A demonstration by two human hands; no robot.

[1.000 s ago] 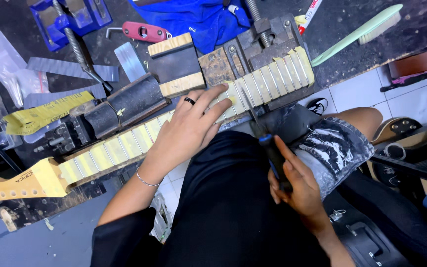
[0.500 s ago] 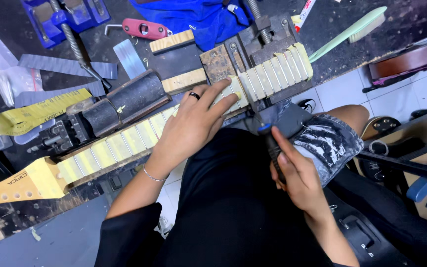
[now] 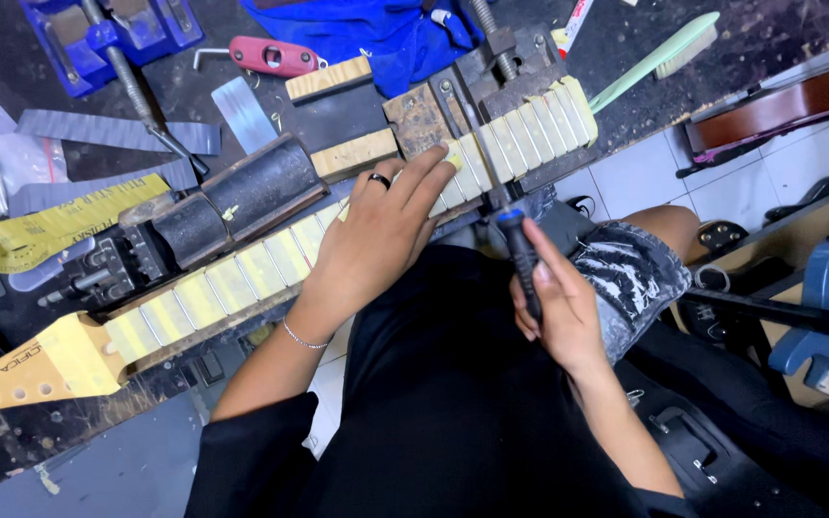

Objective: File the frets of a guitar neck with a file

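A guitar neck (image 3: 213, 283) with yellow masking tape between its frets lies slanted across the dark bench, its headstock (image 3: 21, 369) at the lower left. My left hand (image 3: 381, 235), with a dark ring, rests palm down on the neck's middle. My right hand (image 3: 558, 307) grips a slim tool with a dark and blue handle (image 3: 520, 254); its thin blade points up onto the fretboard (image 3: 520, 134) near the body end.
A blue vise (image 3: 107, 38), a red pocket tool (image 3: 271, 55), metal strips (image 3: 117, 131), yellow sandpaper (image 3: 40, 230), a black block (image 3: 242, 197), blue cloth (image 3: 367, 29) and a green brush (image 3: 664, 48) crowd the bench. A brown guitar body (image 3: 789, 101) lies right.
My right hand has lifted the tool from my lap up toward the fretboard. My left hand stays pressed on the neck.
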